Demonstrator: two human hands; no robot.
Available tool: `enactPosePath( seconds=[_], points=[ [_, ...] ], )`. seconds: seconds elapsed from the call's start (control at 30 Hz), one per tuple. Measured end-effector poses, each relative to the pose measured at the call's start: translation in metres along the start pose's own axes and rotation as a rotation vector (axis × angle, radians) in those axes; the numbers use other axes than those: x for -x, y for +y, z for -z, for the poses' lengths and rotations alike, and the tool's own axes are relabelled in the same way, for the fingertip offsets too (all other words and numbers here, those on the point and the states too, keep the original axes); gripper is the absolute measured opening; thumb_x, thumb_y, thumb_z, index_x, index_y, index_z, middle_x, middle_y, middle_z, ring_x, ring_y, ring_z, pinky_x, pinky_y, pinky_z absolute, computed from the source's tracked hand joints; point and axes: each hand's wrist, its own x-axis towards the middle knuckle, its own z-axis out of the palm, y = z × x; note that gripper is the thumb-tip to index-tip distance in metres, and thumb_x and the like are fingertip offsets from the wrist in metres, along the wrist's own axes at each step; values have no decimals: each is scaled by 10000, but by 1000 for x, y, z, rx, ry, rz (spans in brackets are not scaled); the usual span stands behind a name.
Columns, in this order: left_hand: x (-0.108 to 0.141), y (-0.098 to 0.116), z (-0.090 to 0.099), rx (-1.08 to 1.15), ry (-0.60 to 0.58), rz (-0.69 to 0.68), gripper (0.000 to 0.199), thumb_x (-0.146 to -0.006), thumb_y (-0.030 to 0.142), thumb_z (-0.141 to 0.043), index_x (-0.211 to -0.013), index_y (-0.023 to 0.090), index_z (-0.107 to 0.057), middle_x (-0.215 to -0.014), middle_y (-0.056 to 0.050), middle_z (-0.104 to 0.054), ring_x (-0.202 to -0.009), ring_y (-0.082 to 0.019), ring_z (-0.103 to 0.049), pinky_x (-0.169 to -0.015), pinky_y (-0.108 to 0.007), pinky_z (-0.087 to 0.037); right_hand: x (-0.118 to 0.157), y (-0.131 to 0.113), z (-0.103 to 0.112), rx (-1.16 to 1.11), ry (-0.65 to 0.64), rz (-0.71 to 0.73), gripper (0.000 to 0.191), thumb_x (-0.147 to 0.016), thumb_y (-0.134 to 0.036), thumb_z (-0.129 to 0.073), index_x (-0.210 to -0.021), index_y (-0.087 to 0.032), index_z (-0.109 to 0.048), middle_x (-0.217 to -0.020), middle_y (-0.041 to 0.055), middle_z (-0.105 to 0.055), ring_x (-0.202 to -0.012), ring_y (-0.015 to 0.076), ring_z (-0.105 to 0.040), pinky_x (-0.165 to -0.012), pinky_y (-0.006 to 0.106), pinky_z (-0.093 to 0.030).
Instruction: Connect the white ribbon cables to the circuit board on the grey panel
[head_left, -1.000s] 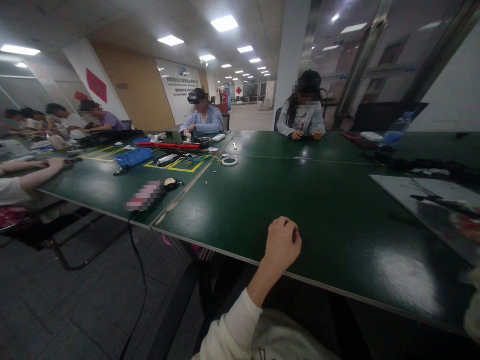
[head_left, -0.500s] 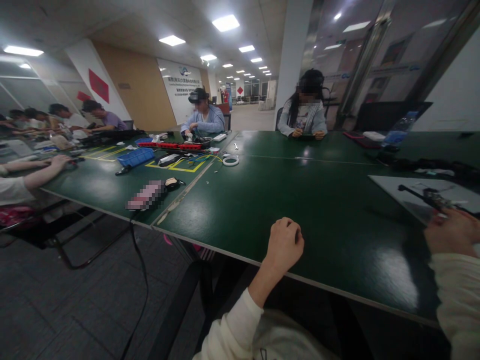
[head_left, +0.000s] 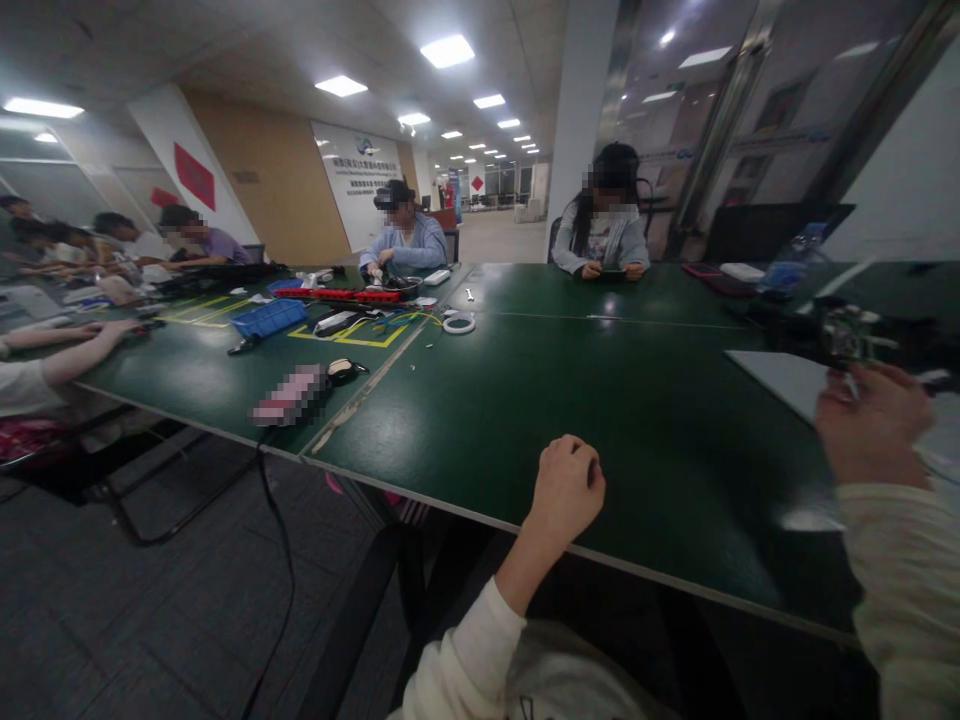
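Observation:
My left hand (head_left: 568, 490) rests near the table's front edge with its fingers curled into a loose fist. A dark hollow shows beside the curled fingers and nothing sticks out of them. At the right, my right hand (head_left: 874, 420) is closed on a small drone-like frame (head_left: 851, 330), with thin arms and metal parts in its middle, blurred by motion. The fingers cover its lower part. It is held up above a pale flat board (head_left: 772, 378) on the green table (head_left: 480, 430).
A water bottle (head_left: 795, 255) and a white case (head_left: 742, 272) stand behind on the right. Farther left are a tape roll (head_left: 459, 322), a small wrench (head_left: 470, 294), a blue bin (head_left: 268, 320) and a blurred pink item (head_left: 291, 396). Two people sit across; another person's arms (head_left: 90, 350) reach in at left.
My right hand has moved left and up with the drone-like frame, which has turned and stands more upright. My left hand has stayed in place.

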Motion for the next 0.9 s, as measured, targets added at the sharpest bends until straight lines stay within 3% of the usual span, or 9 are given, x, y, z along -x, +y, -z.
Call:
enactPosePath(
  seconds=[0.1,0.17,0.37,0.5,0.6,0.7,0.9],
  points=[
    [0,1,0,10,7,-2,168,-871,234,-442,-992,205,-556,-1096,-46,-514,-1048,-187,-500,-901,-360,-459,29,-28,-23,-288,-65,-300,172,-700,-52,-509,-757,-198,-439,-930,111,-579,-655,83,-532,-429,224,-225],
    [1,1,1,17,11,-2,171,-871,231,-442,-999,207,-552,-1104,-46,-511,-1048,-185,-499,-895,-354,-462,57,-39,-39,-398,-203,-433,192,-668,-59,-535,-716,-202,-417,-818,54,-562,-624,79,-517,-420,210,-227],
    [0,3,2,-8,87,-31,132,-858,179,-443,-936,194,-549,-1049,-41,-515,-1017,-163,-494,-888,-315,-448,140,-51,-73,-380,-668,-559,205,-572,-179,-679,-701,-195,-520,-710,11,-564,-588,91,-499,-380,175,-243],
    [-3,3,-1,-45,129,-29,130,-845,154,-433,-880,188,-554,-979,-40,-518,-985,-165,-494,-875,-319,-438,163,-63,-79,-322,-895,-575,277,-534,-230,-741,-763,-194,-588,-698,-12,-568,-491,40,-424,-373,152,-250],
    [-3,3,0,-44,120,-15,143,-857,161,-416,-879,190,-555,-957,-38,-519,-934,-157,-503,-830,-310,-447,165,-67,-78,-285,-945,-593,345,-549,-251,-742,-857,-206,-594,-658,-28,-563,-446,27,-393,-372,146,-252],
    [-3,4,1,-51,107,-13,143,-855,156,-420,-892,189,-555,-961,-40,-521,-925,-159,-502,-824,-318,-443,164,-60,-78,-214,-969,-564,428,-590,-262,-716,-991,-233,-569,-684,-21,-591,-509,63,-487,-390,144,-308],
    [-3,3,-1,-73,127,-37,144,-850,154,-424,-890,191,-557,-944,-33,-518,-909,-155,-497,-813,-310,-440,169,-40,-81,-128,-861,-481,718,-643,-266,-691,-1276,-297,-353,-894,19,-629,-657,131,-602,-597,246,-533]
  ],
)
